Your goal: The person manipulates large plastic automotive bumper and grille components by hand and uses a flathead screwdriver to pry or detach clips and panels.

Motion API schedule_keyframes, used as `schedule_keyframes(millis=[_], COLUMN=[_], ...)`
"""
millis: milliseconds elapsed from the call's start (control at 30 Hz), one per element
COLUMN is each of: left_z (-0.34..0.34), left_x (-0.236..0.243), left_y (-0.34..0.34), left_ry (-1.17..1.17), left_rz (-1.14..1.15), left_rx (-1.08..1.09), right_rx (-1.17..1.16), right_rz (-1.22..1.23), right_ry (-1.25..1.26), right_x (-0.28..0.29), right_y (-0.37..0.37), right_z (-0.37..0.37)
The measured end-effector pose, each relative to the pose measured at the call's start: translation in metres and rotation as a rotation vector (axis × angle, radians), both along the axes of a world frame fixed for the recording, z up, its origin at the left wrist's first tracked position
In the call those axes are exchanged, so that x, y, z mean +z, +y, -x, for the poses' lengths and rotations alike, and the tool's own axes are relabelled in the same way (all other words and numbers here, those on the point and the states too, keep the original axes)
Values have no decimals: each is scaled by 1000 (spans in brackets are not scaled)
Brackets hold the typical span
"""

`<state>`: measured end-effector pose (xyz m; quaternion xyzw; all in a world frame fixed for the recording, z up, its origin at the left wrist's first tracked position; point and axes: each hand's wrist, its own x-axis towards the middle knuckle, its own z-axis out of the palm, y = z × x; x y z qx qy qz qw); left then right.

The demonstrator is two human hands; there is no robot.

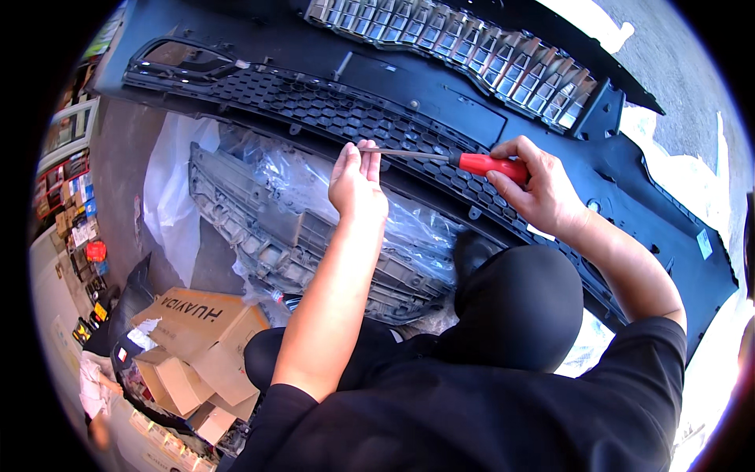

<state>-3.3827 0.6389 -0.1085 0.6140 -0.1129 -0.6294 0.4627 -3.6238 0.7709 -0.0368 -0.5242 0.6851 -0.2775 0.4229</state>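
Note:
A screwdriver (495, 166) with a red handle and a long thin metal shaft lies level above a black car bumper cover (566, 161). My right hand (544, 189) is wrapped round the handle. At the other end, the fingers of my left hand (358, 185) are closed together on the shaft's tip, palm turned up; whether a small part is also between them, I cannot tell. Beneath both hands runs the bumper's lower grille (346, 106) with its honeycomb mesh. A chrome slatted grille (472, 47) sits in the bumper beyond the hands.
Below the bumper, a grey dusty plastic car part (275, 228) lies on clear plastic film (295, 177). An opened cardboard box (200, 318) stands at the lower left. Boxes line a shelf (79, 208) at far left, and another person (94, 385) is partly visible there.

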Motion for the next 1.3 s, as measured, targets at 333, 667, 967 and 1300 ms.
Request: schedule_keyframes(millis=[333,667,967,1300], left_z=[-23,-28,-34,-23], left_x=[14,18,-1,-37], left_y=[-2,-5,0,40], left_ry=[-55,-128,-465,-436], left_rz=[121,106,268,324], left_rx=[-53,-122,-418,-645], right_rx=[39,282,287,133], right_rz=[44,418,-555,-857], right_ry=[2,283,-204,-348], right_x=[14,21,63,-4], right_y=[-16,-21,-56,-102], right_z=[-13,-14,-38,-107])
